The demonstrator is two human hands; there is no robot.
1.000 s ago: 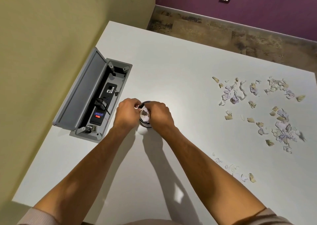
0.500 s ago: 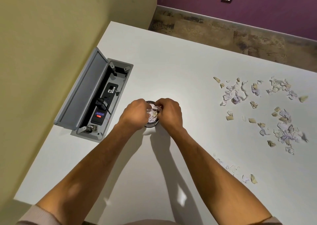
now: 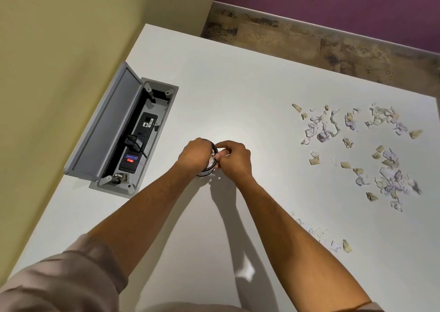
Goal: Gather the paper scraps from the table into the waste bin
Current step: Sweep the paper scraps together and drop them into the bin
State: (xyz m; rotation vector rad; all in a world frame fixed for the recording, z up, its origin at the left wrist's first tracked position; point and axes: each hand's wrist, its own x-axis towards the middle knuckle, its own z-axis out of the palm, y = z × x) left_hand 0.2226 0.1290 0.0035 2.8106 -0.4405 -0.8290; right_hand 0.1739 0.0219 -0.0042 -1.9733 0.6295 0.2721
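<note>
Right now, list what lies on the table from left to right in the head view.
Open cable box → left hand → waste bin → right hand → paper scraps, spread over the right side of the table.

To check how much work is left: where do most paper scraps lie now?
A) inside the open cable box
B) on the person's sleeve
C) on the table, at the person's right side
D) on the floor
C: the paper scraps lie spread on the table, right of both hands at the waste bin.
</note>
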